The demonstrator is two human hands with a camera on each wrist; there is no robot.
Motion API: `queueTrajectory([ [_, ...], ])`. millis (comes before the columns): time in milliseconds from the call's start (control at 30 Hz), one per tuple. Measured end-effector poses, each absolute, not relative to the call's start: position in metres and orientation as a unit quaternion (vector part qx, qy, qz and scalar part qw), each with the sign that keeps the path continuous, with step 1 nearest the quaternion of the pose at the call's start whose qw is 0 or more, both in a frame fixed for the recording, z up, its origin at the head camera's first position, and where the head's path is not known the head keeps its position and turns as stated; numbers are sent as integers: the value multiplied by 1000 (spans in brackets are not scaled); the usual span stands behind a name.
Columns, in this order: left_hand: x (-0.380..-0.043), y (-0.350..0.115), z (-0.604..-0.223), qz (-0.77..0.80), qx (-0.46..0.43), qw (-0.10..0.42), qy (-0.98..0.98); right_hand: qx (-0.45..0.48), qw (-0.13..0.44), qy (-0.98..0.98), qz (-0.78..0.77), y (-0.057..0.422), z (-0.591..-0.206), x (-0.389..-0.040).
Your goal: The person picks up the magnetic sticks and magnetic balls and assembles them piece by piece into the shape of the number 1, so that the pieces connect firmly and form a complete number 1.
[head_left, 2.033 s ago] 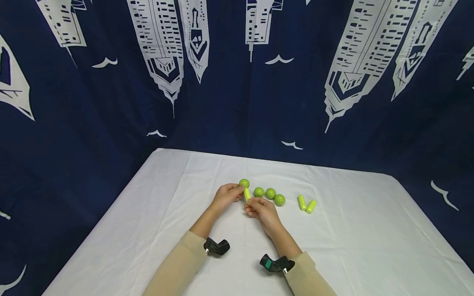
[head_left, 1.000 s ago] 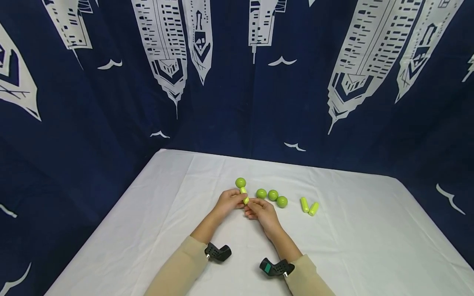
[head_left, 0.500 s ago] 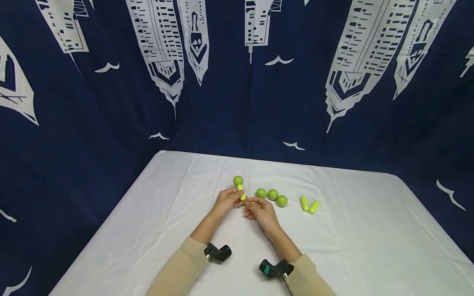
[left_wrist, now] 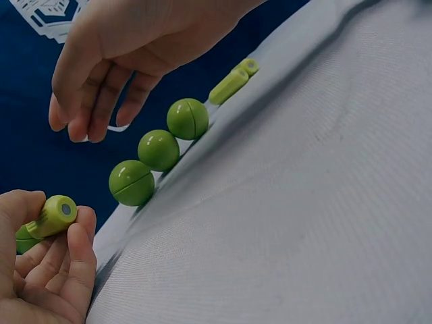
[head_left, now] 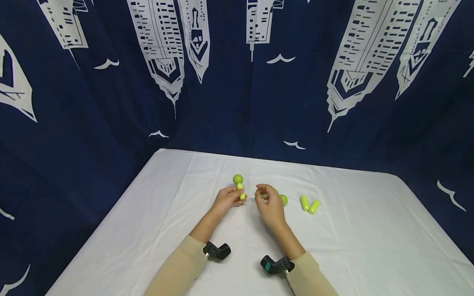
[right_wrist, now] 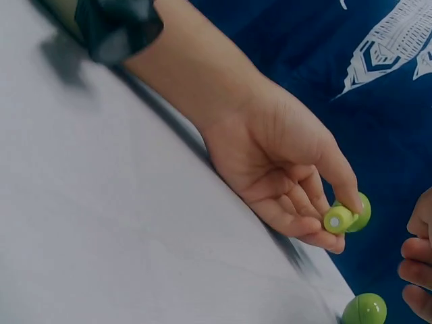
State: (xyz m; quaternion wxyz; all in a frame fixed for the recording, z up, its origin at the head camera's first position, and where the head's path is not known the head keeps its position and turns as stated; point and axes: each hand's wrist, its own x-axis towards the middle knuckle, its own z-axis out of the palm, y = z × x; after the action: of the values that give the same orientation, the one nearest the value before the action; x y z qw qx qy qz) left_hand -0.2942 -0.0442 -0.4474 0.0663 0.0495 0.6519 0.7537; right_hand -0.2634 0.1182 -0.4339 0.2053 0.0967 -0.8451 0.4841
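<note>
My left hand pinches a yellow-green magnetic-looking rod between thumb and fingers. A green ball sits at the rod's far end, and the near end shows a round grey disc in the left wrist view. Empty, with fingers hanging loosely bent, my right hand is over the row of loose balls. Three green balls make up that row: a near ball, a middle ball and a far ball. In the head view the right hand partly hides them.
To the right of the balls lie two more yellow-green rods, one rod close beside the other rod. A white cloth covers the table. Behind it hangs a dark blue curtain with white building prints.
Both hands were at the rod earlier. My right hand has let go and moved right, over the balls. The left hand has shifted slightly left with the rod and its ball.
</note>
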Motion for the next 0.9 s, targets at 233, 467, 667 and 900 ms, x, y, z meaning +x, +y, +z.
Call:
queueTrajectory([
  [233,-296,-45,-451,759,49,68,645,109,236,-868,422,124,-438,-275],
  [467,-305,-42,-466,759,44,58,647,135,255,-897,335,132,-444,-286],
  [667,-304,-42,-466,757,42,61,650,127,236,-923,275,138,-447,-292],
  [900,-306,-43,-467,757,45,63,649,107,182,-950,229,139,-449,-296],
])
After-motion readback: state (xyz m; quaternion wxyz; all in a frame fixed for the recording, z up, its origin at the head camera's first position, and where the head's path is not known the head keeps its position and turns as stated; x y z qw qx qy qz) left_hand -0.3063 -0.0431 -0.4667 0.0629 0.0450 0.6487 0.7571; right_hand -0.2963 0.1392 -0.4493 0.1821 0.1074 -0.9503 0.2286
